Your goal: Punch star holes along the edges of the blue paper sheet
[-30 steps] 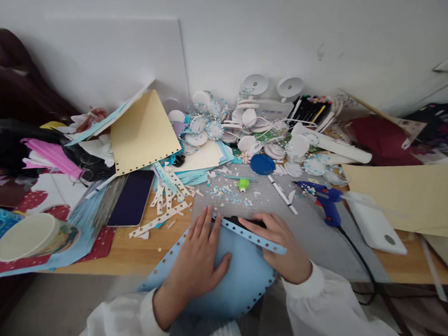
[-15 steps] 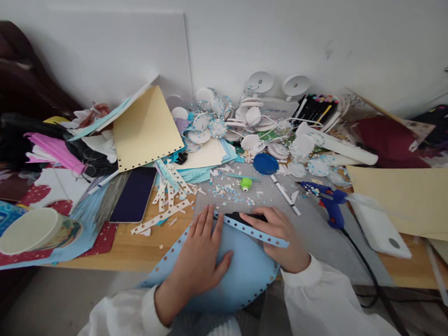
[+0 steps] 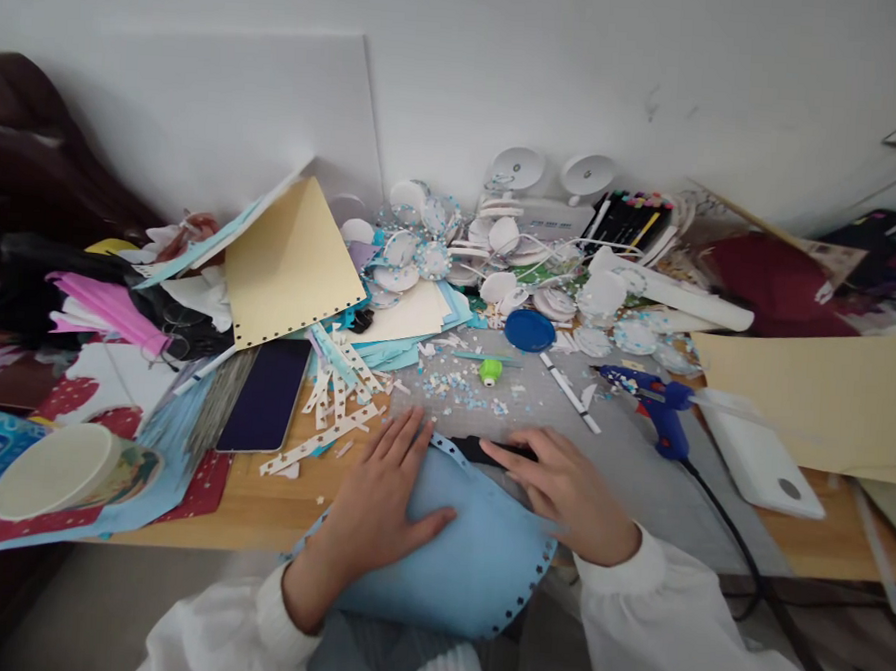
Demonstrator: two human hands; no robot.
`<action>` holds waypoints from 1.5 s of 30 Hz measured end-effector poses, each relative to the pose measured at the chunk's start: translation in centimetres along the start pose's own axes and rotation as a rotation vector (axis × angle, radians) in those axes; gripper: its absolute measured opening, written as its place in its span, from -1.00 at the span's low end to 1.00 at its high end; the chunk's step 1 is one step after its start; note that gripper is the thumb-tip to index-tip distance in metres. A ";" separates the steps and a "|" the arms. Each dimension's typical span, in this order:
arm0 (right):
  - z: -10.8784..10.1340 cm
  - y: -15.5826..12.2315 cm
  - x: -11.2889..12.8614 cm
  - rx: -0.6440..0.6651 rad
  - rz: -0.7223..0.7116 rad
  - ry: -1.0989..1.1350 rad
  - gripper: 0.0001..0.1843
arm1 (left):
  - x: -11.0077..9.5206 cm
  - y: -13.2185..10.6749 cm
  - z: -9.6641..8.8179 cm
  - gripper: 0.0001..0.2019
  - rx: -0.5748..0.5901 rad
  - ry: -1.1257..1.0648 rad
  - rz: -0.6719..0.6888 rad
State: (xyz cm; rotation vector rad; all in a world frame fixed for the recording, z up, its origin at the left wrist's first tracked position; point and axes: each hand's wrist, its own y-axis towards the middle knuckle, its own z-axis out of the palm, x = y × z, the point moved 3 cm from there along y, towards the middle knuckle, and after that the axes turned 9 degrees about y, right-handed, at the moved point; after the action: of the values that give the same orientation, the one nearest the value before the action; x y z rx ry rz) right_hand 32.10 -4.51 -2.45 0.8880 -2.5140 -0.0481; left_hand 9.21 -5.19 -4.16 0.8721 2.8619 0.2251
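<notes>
A light-blue sheet of paper (image 3: 443, 556) with small flower-shaped holes punched along its edges overhangs the table's front edge. My left hand (image 3: 379, 497) lies on its left part, fingers stretched out and thumb apart. My right hand (image 3: 560, 487) is closed round a long black tool (image 3: 479, 450), its index finger extended along the top. The tool lies at the sheet's upper edge; its exact kind is partly hidden. Beside it, a punched paper strip (image 3: 449, 446) runs along that edge, blurred towards my right hand.
A grey mat (image 3: 634, 515) covers the table middle, bearing paper confetti, a green cap (image 3: 489, 372), a blue lid (image 3: 529, 330) and a marker (image 3: 569, 393). A blue glue gun (image 3: 661, 412) lies right, its cord trailing frontwards. Left are a phone (image 3: 265, 396), punched strips (image 3: 318, 442) and a paper tub (image 3: 57, 470).
My left hand has shifted slightly left on the sheet. My right hand has moved right and down with the tool, and the strip that stuck up across it has dropped against the sheet.
</notes>
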 end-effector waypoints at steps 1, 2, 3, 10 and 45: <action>0.1 0.1 0.0 -0.003 0.005 -0.004 -0.37 | 0.0 0.0 0.0 -0.15 0.004 0.001 0.004; 0.2 0.1 -0.1 -0.006 0.010 -0.006 -0.39 | 0.0 0.0 0.1 -0.15 0.009 0.000 0.008; 0.2 0.2 -0.2 -0.009 0.013 -0.006 -0.41 | 0.0 0.0 0.0 -0.15 0.014 -0.002 0.010; 0.2 0.7 -0.2 -0.028 0.015 -0.025 -0.45 | 0.0 0.1 -0.1 -0.15 0.036 -0.017 0.024; 0.3 1.3 -0.4 -0.120 0.064 -0.049 -0.43 | 0.0 0.0 0.1 -0.21 -0.024 -0.072 0.038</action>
State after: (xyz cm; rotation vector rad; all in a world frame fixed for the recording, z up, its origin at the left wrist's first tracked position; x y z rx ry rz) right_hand 31.55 -3.28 -2.62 0.7660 -2.5528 -0.2004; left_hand 9.18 -5.19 -4.31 0.9125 2.7730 0.2266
